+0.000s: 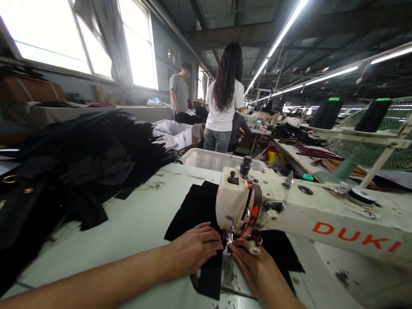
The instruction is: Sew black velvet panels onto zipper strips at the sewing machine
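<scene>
My left hand (193, 249) lies flat with fingers stretched out, pressing a piece of black fabric (196, 206) onto the white table just left of the needle. My right hand (257, 268) rests on the same fabric at the right of the needle, fingers together and reaching toward the presser foot (229, 240). Both hands sit under the head of a cream sewing machine (244, 197) marked DUKI. The fabric runs back behind the machine head and forward under both hands. The right fingertips are partly hidden by the machine.
A large heap of black fabric pieces (96, 154) covers the table's left side. White plastic bins (212, 159) stand behind the table. Two people (223, 98) stand further back. Thread cones (373, 113) and a green fan (386, 146) are at the right.
</scene>
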Tool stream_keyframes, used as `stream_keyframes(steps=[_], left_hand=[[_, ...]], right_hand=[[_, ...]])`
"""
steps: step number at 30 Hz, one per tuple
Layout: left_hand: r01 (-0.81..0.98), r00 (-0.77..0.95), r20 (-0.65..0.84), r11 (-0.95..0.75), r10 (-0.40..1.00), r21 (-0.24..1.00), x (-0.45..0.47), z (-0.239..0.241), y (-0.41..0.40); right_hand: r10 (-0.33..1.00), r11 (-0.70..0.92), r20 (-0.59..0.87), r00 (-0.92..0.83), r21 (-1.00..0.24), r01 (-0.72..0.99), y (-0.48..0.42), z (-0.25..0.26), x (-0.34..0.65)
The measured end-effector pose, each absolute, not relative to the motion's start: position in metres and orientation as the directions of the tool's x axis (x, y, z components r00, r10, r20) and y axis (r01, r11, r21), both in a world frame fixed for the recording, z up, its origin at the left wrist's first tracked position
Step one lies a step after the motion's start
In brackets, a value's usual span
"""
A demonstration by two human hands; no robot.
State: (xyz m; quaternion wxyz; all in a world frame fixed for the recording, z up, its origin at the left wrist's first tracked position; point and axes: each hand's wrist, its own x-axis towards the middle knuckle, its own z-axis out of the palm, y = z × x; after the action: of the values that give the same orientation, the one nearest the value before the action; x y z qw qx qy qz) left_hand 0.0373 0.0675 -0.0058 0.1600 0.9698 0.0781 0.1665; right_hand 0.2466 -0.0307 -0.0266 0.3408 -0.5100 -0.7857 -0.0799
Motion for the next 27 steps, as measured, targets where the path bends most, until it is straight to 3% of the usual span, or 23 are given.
stream_keyframes(steps=[9,17,27], left_hand=[[0.107,0.921,0.307,-0.915,0.238,0.389,0.034,-0.010,0.068],[0.183,0.851,0.350,-0.845,0.393,0.503,0.043,-0.010,0.061],[0.214,0.777,0.436,-0.841,0.455,0.497,0.044,-0.013,0.061]], right_hand=[[0.664,0.493,0.607,-0.437,0.084,0.866,-0.031,-0.039,0.254],[0.774,0.339,0.610,-0.170,-0.172,0.925,-0.020,-0.034,0.240],[0.813,0.223,0.582,-0.005,-0.303,0.927,-0.015,-0.038,0.236]])
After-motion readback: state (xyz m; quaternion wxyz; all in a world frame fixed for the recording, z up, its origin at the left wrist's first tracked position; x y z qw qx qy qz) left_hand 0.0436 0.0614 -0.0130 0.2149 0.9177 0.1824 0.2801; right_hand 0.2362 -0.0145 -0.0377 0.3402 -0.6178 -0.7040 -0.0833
